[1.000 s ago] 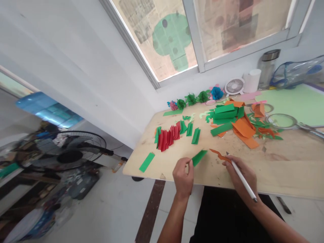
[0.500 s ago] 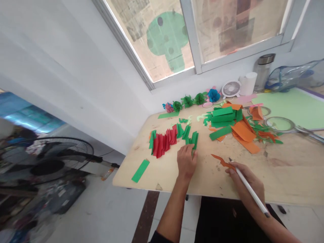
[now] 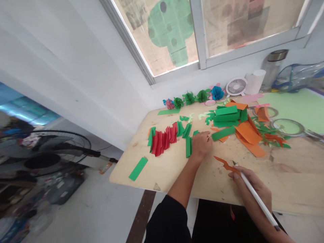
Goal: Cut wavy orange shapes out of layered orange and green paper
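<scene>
My right hand (image 3: 253, 189) holds a white pen (image 3: 258, 197) along with a thin, jagged orange paper cutout (image 3: 225, 164), whose pointed end sticks out to the left above the table. Over the wooden table, my left hand (image 3: 201, 145) is empty with its fingers loosely bent and apart, left of a flat green strip (image 3: 223, 133). Folded green paper pieces (image 3: 188, 146) lie just left of that hand. Farther left is a row of folded red paper pieces (image 3: 163, 141). A pile of green paper strips (image 3: 226, 116) and orange paper pieces (image 3: 249, 135) lies beyond both hands.
A single green strip (image 3: 138, 168) lies near the table's left edge. Paper flowers (image 3: 189, 98) line the wall beside a small white fan (image 3: 236, 87) and a glass bottle (image 3: 273, 71). Scissors (image 3: 288, 127) rest at right. A large black fan (image 3: 50, 158) stands left of the table.
My left hand has moved right, away from the folded green pieces toward the strip pile. My right hand still holds the pen and orange cutout. The view has shifted slightly.
</scene>
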`<state>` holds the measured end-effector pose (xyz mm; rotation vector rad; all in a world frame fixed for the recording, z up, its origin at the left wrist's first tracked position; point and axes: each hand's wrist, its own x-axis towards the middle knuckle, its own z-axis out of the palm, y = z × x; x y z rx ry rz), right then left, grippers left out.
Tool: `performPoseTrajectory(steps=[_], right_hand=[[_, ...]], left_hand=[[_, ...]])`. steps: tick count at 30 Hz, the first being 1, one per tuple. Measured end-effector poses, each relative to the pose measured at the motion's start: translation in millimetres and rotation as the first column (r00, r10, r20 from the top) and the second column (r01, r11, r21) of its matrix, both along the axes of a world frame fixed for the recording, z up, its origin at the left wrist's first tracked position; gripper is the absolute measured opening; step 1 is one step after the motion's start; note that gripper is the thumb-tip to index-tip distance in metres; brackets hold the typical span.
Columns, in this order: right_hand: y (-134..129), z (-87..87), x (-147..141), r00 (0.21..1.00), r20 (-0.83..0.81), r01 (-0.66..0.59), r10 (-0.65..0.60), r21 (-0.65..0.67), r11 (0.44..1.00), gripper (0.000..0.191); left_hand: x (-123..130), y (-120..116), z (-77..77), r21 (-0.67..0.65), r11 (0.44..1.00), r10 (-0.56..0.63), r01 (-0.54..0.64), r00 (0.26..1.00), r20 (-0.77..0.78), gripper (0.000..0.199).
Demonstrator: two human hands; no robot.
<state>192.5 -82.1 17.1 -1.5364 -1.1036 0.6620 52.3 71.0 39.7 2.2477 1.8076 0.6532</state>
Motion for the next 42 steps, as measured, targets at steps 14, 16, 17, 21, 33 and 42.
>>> performPoseTrajectory(steps=[14,16,17,21,33,42], right_hand=[[-1,-2.2,4,0.996,0.084,-0.01,0.008,0.026,1.0,0.033],[-1,-2.0,4,0.996,0.088,-0.003,0.0,0.028,1.0,0.033],[-1,-1.4,3,0.996,0.086,0.01,-0.012,0.027,1.0,0.033],[-1,1.9,1,0.998,0.052,0.043,-0.044,0.006,0.999,0.032],[0,2.6,0,0.998,-0.012,0.06,-0.061,-0.062,0.996,0.034],[-1,3.9,0,0.998,-0.016,0.059,-0.06,-0.045,0.997,0.035]], left_hand=[[8,-6,10.4,-0.08,0.996,0.046,-0.043,0.998,0.037,0.017],[3,-14,9.6,-0.083,0.994,0.072,-0.066,0.995,0.072,0.014],[0,-19,9.1,-0.084,0.993,0.087,-0.079,0.992,0.095,0.012],[-8,-38,6.6,-0.102,0.987,0.143,-0.123,0.965,0.219,0.012],[-7,-66,-18.4,-0.219,0.976,0.138,-0.006,0.792,0.594,0.01],[-9,-68,-16.9,-0.165,0.976,0.217,-0.145,0.751,0.624,0.009]])
